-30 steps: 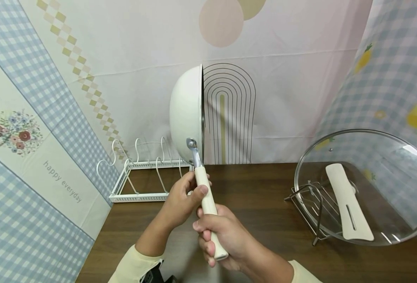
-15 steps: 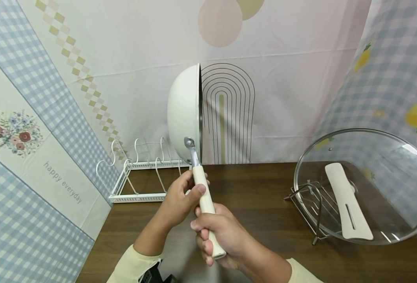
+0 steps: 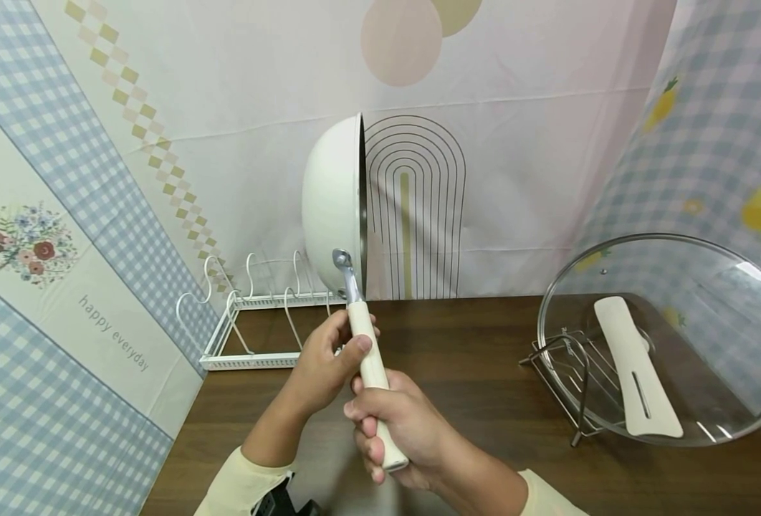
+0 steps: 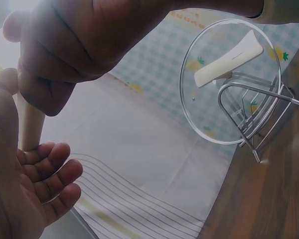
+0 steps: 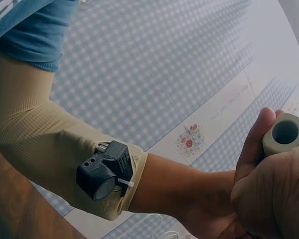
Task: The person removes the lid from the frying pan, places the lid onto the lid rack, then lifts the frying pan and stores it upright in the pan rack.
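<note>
A white wok (image 3: 332, 197) is held on its side, with its opening facing right and a cream handle (image 3: 369, 351) slanting down toward me. My right hand (image 3: 406, 426) grips the handle near its end. Higher up, my left hand (image 3: 322, 365) holds the same handle, thumb on top and fingers behind. From the left wrist, the left fingers (image 4: 50, 172) curl beside the handle, below the right hand (image 4: 65, 50). The handle's hollow end (image 5: 270, 148) pokes out of the right hand in the right wrist view. The wok's inside is mostly hidden.
On the left stands a white wire rack (image 3: 251, 360), partly behind the wok and left hand. At right, a glass lid (image 3: 716, 287) with a cream handle (image 3: 635, 365) leans in a metal wire stand (image 3: 580, 401). Printed cloth (image 3: 535, 179) hangs behind the brown wooden table (image 3: 477, 344).
The wok and both hands have drifted slightly to the left. The hold of each hand on the handle looks the same, and the lid and racks stay put.
</note>
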The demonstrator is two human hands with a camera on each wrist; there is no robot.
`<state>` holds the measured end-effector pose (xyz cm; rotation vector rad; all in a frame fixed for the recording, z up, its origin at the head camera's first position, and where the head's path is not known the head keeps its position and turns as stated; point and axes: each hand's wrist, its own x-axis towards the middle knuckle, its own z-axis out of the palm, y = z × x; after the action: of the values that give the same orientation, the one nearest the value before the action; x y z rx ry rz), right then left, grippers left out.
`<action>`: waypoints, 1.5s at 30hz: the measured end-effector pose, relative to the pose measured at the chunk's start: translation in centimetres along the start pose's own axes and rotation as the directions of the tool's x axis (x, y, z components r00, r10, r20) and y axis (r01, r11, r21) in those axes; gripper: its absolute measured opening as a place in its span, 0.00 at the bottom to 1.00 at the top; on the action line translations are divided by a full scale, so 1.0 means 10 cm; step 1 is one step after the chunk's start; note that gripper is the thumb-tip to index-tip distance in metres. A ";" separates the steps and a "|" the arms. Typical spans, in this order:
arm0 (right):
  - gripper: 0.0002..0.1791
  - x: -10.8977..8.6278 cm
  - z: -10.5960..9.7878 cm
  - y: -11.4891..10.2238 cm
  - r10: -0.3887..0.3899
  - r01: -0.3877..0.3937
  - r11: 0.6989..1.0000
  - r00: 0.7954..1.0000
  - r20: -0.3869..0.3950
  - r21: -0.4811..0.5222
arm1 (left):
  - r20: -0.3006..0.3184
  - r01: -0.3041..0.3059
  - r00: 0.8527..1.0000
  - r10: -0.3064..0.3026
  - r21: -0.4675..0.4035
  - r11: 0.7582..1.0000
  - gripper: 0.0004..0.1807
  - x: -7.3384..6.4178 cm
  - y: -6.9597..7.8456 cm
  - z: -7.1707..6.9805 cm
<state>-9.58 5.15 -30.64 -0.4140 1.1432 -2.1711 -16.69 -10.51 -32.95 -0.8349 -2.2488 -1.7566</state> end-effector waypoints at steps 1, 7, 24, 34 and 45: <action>0.09 0.00 0.00 0.00 0.000 0.000 1.000 1.000 -0.004 -0.004 | -0.001 0.001 1.000 -0.001 0.000 1.000 0.25 0.00 0.01 0.00; 0.09 0.01 0.03 0.00 -0.009 0.009 1.000 1.000 -0.008 -0.012 | -0.007 0.017 1.000 -0.017 0.001 1.000 0.24 -0.01 0.02 -0.02; 0.08 0.04 0.07 0.01 -0.018 0.018 1.000 1.000 0.011 -0.006 | -0.008 0.004 1.000 -0.004 -0.032 0.999 0.25 -0.02 0.04 -0.08; 0.09 0.06 0.10 0.00 -0.011 0.011 1.000 1.000 0.010 -0.004 | -0.015 0.003 1.000 -0.004 -0.026 1.000 0.23 -0.03 0.05 -0.10; 0.09 0.08 0.12 0.01 -0.013 0.012 0.999 0.999 0.034 0.030 | -0.018 -0.017 1.000 0.016 -0.051 0.999 0.22 -0.04 0.05 -0.13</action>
<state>-9.50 3.81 -29.99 -0.4440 1.0915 -2.1806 -16.40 -11.81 -32.31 -0.8419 -2.1882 -1.8146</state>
